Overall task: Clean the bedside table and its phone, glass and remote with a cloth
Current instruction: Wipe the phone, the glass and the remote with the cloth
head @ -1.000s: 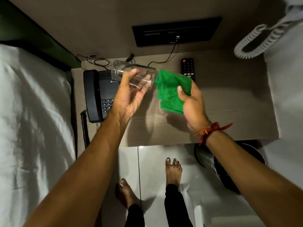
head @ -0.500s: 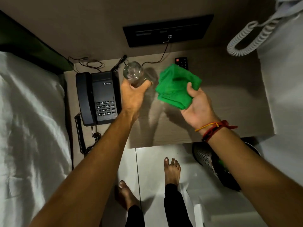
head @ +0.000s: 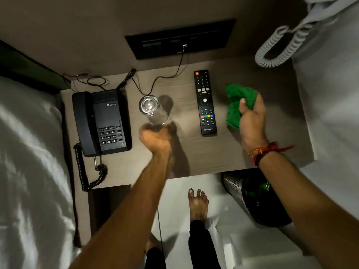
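A clear glass (head: pixel 151 110) stands upright on the wooden bedside table (head: pixel 223 152), between the black phone (head: pixel 101 121) and the black remote (head: pixel 205 102). My left hand (head: pixel 155 138) is blurred, its curled fingers against the near side of the glass. My right hand (head: pixel 251 119) grips a crumpled green cloth (head: pixel 236 105) just above the table, to the right of the remote. The phone's handset rests in its cradle, and its coiled cord (head: pixel 83 171) hangs over the table's front edge.
A black wall panel (head: pixel 180 39) has a thin cable running down onto the table behind the glass. A white bed (head: pixel 29 162) lies to the left. A mesh bin (head: pixel 252 197) stands under the table's right front. A grey coiled cord (head: pixel 279 49) hangs at top right.
My left hand has lowered the glass from the air onto the table beside the phone. My right hand has carried the cloth to the right, uncovering the remote.
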`<move>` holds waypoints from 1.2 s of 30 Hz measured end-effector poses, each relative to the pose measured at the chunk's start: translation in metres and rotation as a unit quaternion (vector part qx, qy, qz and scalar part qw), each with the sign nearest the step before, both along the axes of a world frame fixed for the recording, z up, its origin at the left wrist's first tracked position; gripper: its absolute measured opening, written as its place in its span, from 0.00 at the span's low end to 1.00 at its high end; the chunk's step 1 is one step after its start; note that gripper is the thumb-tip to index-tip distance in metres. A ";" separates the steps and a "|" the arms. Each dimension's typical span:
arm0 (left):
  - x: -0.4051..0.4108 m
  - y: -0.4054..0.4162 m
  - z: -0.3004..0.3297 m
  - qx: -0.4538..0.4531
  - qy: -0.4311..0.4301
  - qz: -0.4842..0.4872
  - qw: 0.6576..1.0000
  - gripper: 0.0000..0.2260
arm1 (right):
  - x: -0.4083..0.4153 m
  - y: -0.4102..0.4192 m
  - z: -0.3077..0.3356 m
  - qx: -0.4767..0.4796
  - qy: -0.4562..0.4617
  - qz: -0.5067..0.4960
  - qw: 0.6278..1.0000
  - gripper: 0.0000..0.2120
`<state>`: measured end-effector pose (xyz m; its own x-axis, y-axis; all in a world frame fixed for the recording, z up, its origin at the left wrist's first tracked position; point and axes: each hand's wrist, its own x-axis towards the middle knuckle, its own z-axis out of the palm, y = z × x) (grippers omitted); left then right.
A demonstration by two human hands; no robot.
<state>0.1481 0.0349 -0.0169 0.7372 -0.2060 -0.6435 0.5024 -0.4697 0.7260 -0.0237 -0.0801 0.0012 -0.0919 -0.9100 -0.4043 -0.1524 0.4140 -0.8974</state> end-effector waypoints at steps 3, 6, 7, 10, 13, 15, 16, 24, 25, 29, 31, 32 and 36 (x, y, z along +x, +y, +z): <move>-0.048 -0.012 -0.007 0.017 0.036 -0.003 0.999 0.12 | 0.009 0.003 -0.006 0.021 0.019 0.050 0.998 0.21; -0.066 -0.047 -0.001 -0.021 -0.011 -0.112 0.993 0.15 | 0.018 0.003 -0.010 0.035 0.023 0.080 0.996 0.21; -0.065 -0.059 0.002 -0.023 -0.011 -0.135 0.990 0.15 | 0.021 0.003 -0.011 0.039 0.018 0.083 0.996 0.20; -0.058 -0.086 -0.006 -0.010 0.035 -0.172 0.984 0.15 | 0.026 0.000 -0.012 0.058 -0.005 0.086 0.995 0.18; -0.058 -0.091 -0.005 -0.033 0.106 -0.178 0.978 0.18 | 0.019 0.001 -0.010 0.067 -0.031 0.072 0.995 0.16; -0.057 -0.089 -0.003 -0.075 0.196 -0.159 0.965 0.18 | 0.009 0.004 -0.007 0.055 -0.044 0.086 0.994 0.16; -0.057 -0.086 -0.004 -0.094 0.231 -0.152 0.956 0.18 | 0.005 0.005 -0.005 0.043 -0.043 0.099 0.993 0.15; -0.059 -0.064 0.011 -0.195 0.306 -0.122 0.924 0.19 | 0.009 -0.036 0.018 -0.186 0.096 0.187 0.960 0.23; -0.061 -0.063 0.014 -0.195 0.312 -0.130 0.921 0.19 | 0.013 -0.040 0.019 -0.210 0.134 0.223 0.942 0.24; -0.059 -0.068 0.024 -0.209 0.323 -0.099 0.918 0.20 | 0.019 -0.026 0.017 -0.255 0.208 0.416 0.848 0.28; -0.050 -0.072 0.024 -0.212 0.329 -0.079 0.917 0.21 | 0.011 -0.007 0.018 -0.233 0.193 0.448 0.842 0.29; -0.044 -0.072 0.024 -0.206 0.331 -0.075 0.918 0.22 | 0.006 0.004 0.020 -0.234 0.183 0.456 0.839 0.29; -0.030 -0.066 0.024 -0.166 0.353 -0.097 0.915 0.30 | -0.016 0.031 0.031 -0.244 0.171 0.516 0.803 0.24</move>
